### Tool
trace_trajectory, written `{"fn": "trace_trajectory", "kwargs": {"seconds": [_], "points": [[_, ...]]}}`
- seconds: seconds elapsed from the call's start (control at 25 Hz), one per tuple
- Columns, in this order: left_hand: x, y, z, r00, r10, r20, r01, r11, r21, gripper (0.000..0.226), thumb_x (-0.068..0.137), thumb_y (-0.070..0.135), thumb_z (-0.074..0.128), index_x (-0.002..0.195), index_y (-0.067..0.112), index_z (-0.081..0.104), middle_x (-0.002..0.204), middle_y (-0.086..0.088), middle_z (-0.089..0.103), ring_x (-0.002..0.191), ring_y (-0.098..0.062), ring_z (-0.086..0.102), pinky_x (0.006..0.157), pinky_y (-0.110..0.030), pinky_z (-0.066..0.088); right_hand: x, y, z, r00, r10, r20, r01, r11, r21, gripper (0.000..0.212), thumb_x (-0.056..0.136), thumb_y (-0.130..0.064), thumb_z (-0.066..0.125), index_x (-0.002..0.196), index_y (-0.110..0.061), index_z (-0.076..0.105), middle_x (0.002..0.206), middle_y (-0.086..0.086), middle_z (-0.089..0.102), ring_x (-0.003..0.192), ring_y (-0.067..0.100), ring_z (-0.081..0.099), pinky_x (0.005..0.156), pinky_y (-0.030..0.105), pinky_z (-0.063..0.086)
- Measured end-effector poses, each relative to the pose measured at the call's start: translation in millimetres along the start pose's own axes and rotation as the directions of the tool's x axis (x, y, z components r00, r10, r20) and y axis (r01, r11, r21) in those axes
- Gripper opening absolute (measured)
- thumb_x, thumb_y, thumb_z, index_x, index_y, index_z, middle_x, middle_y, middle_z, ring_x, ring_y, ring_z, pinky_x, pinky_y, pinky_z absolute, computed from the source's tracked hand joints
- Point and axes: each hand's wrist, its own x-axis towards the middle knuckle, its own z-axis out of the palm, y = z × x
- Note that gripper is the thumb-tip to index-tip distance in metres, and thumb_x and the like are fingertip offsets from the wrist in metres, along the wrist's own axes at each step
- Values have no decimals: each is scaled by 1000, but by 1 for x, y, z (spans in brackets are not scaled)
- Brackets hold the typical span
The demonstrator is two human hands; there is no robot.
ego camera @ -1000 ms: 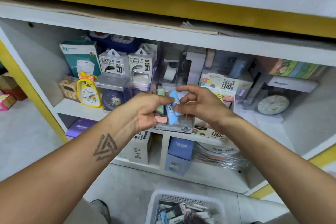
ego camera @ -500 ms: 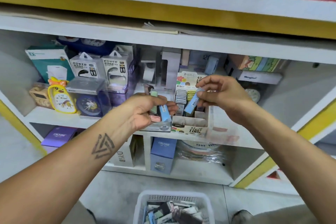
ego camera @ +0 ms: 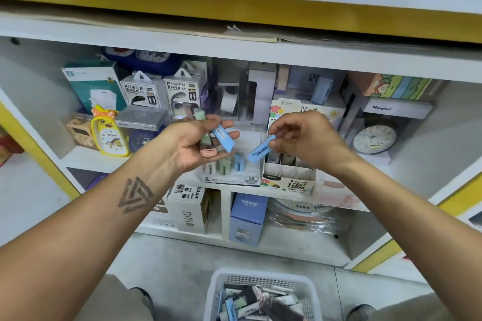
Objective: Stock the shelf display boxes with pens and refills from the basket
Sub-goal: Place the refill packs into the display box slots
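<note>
Both hands hang in front of the middle shelf. My left hand (ego camera: 198, 142) is turned palm-up, fingers loosely curled round a small bunch of lead-refill cases: a blue case (ego camera: 223, 138) lies across the fingers, a pink case (ego camera: 208, 152) sits at the heel of the palm, and a green case (ego camera: 200, 114) sticks up behind the thumb. My right hand (ego camera: 303, 135) pinches another blue refill case (ego camera: 258, 152) by its top end between thumb and fingertips, the other fingers curled; the case hangs tilted, its lower end pointing down-left, just above the display boxes.

Below the hands, on the white shelf (ego camera: 70, 157), stands a clear display box marked 2B (ego camera: 234, 173) with green and blue cases upright inside. Touching it on the right is a cardboard display box marked 0.7 and 100 (ego camera: 289, 180), its front compartments open.

Further left stand a yellow duck alarm clock (ego camera: 109, 133) and two power bank boxes (ego camera: 161, 94). On the floor near my feet sits the white basket (ego camera: 260, 294), holding a jumble of refill cases.
</note>
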Motion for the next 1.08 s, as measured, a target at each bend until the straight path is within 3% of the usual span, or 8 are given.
{"fn": "trace_trajectory", "kwargs": {"seconds": [0.12,0.2,0.32,0.52,0.64,0.8,1.0,1.08], "points": [[-2,9,-19,997,30,-65,-34,997,-75,7,97,3,54,95,9,57,77,-20,73,68,-31,73,58,-48,59,13,-5,23,996,-91,-13,90,994,-56,20,84,-3,76,95,-20,77,80,-4,70,68,3,64,72,17,54],[-5,12,-27,996,30,-81,-36,997,-67,8,96,0,52,100,6,56,79,-23,73,67,-30,73,59,-49,60,21,-5,29,988,-148,-37,141,978,-153,21,85,-3,74,98,-19,74,83,-5,68,71,0,61,72,15,52],[-11,11,-36,998,0,-70,-1,1000,-12,12,97,-1,49,104,0,59,97,-21,74,77,-28,75,60,-48,61,25,-5,38,978,-199,56,207,932,-296,15,83,-6,76,89,-19,72,74,-14,64,70,-1,60,70,19,53],[-15,6,-37,1000,-18,-20,18,999,29,11,98,0,48,102,0,59,81,-19,74,83,-28,72,54,-45,60,18,-2,57,955,-249,164,293,881,-371,12,85,-7,75,94,-14,71,83,-3,70,79,15,64,78,38,56],[-18,5,-35,1000,-4,-20,4,1000,16,9,95,-3,54,100,2,57,87,-17,70,82,-38,71,54,-53,58,17,-4,61,953,-240,187,293,888,-354,10,85,-8,76,92,-15,73,83,-2,72,78,14,66,77,39,57],[-18,2,-31,1000,-15,-27,16,998,61,5,93,0,58,95,4,58,88,-18,69,104,-38,67,66,-54,58,15,-7,65,952,-186,244,263,903,-341,9,87,-11,73,91,-18,75,84,-4,72,78,10,67,76,37,59],[-16,0,-26,1000,-29,-10,29,998,63,7,92,3,60,87,7,60,73,-13,74,81,-26,74,72,-46,59,14,-6,65,951,-124,283,252,843,-476,25,96,-10,58,113,-17,75,107,-5,70,95,13,62,85,30,52],[-16,-2,-25,1000,-13,-17,14,997,81,8,90,2,63,85,9,62,74,-12,74,69,-23,74,65,-41,61,14,-11,61,977,-123,175,178,919,-352,22,97,-10,58,109,-18,75,91,-10,68,81,4,61,73,18,47]]}}
